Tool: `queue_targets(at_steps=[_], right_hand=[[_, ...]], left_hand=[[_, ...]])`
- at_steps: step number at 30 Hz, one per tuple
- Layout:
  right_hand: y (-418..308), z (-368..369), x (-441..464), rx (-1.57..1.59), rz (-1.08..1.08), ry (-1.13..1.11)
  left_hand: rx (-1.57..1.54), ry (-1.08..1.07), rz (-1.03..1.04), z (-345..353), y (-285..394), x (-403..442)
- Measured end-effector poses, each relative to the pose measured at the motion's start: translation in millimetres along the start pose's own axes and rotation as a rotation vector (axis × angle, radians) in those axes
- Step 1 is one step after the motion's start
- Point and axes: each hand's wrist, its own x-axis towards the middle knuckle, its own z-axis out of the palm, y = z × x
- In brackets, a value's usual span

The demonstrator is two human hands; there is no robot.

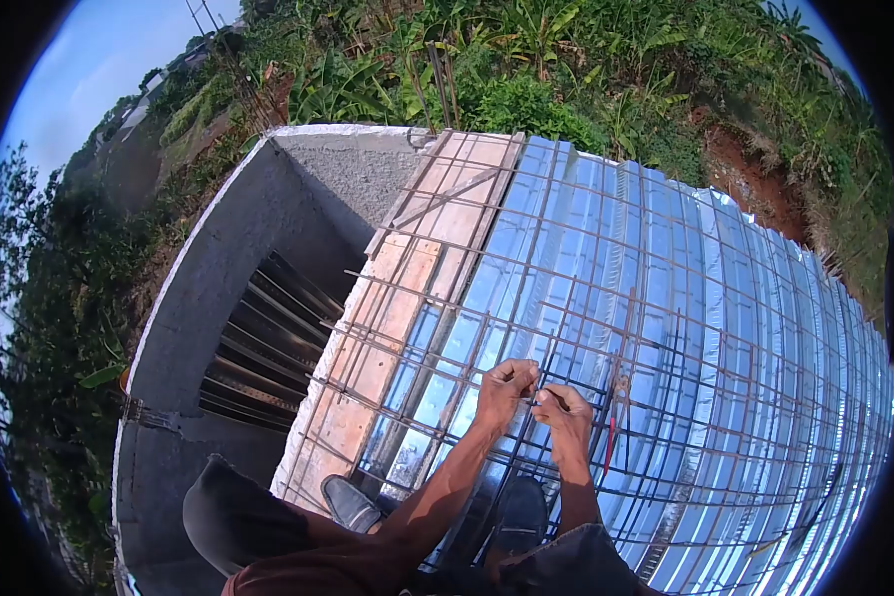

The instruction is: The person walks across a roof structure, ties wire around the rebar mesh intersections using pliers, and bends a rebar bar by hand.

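Note:
My left hand (510, 389) and my right hand (564, 408) are close together above a grid of thin steel bars (526, 268). The fingers of both are pinched, and what lies between them is too small to make out. Beneath the bars is shiny ribbed metal sheeting (576, 214). Just right of my right hand, a tool with red handles (610, 445) rests on the grid.
Wooden boards (395, 298) run along the sheeting's left edge. Beyond them, a grey concrete wall (204, 268) surrounds a deep opening with dark metal slats (268, 338). My shoes (351, 503) stand below my hands. Green plants (526, 109) grow behind the structure.

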Motion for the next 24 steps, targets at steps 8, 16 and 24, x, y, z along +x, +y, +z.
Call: queue_targets(at_steps=[8, 16, 24], right_hand=[[10.9, -9.0, 2.5, 0.080, -0.011, -0.102], [6.6, -2.7, 3.1, 0.147, -0.026, -0.100], [-11.0, 1.2, 1.1, -0.265, -0.105, -0.099]], left_hand=[[0.002, 0.095, -0.023, -2.0, 10.5, 2.8], [0.001, 0.047, -0.017, 4.3, 12.1, 0.9], [-0.013, 0.011, 0.015, 1.2, 0.5, -0.5]])
